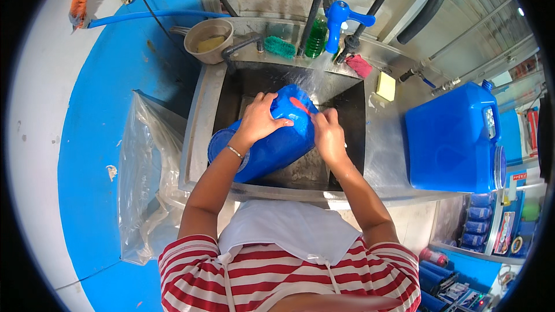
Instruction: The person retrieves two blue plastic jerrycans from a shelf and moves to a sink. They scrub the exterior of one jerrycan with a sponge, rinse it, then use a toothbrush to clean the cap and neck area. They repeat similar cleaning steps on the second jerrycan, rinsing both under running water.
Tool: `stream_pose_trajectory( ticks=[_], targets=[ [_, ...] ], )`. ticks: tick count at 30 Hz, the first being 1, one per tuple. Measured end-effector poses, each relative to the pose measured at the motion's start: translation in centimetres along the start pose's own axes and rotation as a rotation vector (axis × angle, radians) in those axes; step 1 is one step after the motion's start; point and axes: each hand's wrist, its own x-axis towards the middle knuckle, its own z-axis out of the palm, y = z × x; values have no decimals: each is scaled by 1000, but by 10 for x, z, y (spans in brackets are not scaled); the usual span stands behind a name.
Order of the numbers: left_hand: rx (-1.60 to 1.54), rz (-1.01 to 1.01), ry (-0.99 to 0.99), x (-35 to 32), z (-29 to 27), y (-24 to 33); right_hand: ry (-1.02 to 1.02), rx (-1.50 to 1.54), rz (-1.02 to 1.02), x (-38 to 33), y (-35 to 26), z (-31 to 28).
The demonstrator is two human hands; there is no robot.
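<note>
Over the metal sink [199, 133]: you hold a large blue jug [272, 156] on its side, slanted, its wide round end toward your left and its other end up by the running water [314, 84].
Left hand: yours [260, 120], a bracelet [234, 151] at its wrist, is clamped on the jug's upper left side, thumb and fingers spread over the wet plastic.
Right hand: yours [329, 138] is curled at the jug's right edge, well apart from your left; a narrow red piece [299, 105] runs up to your fingertips, but you cannot tell from this view whether they grip it.
Tap: its blue handle [346, 18] stands above the far side of the basin, the water falling beside the jug's end.
Back ledge: from your left come a beige pan [193, 48], a green scrubber [280, 47], a bottle of green liquid [316, 39] and a crumpled red cloth [359, 66].
Counter on your right: a yellow sponge [385, 86] lies near the basin, and a second blue jug [448, 138] stands farther right.
Left of the basin: a clear plastic bag [141, 185] hangs down beside you.
Wall at far left: an orange brush [81, 6] is up near a blue hose [156, 15].
</note>
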Motion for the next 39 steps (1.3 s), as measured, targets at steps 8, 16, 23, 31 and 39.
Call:
stream_pose_trajectory(
  ticks=[8,16,23,31,39],
  targets=[
    [-57,66,38,0,-2,-15,49,138,-64,-11,18,4],
    [-47,232,-135,-4,-7,-18,-709,1207,487,28,77,-3],
    [-4,144,-237,2,-5,-22,-734,332,118,77,81,-84],
    [-127,80,-223,10,-10,-17,-691,-164,-452,122,19,-104],
    [-57,139,-124,6,-3,-23,-662,-393,-667,137,-16,-71]
  ],
)
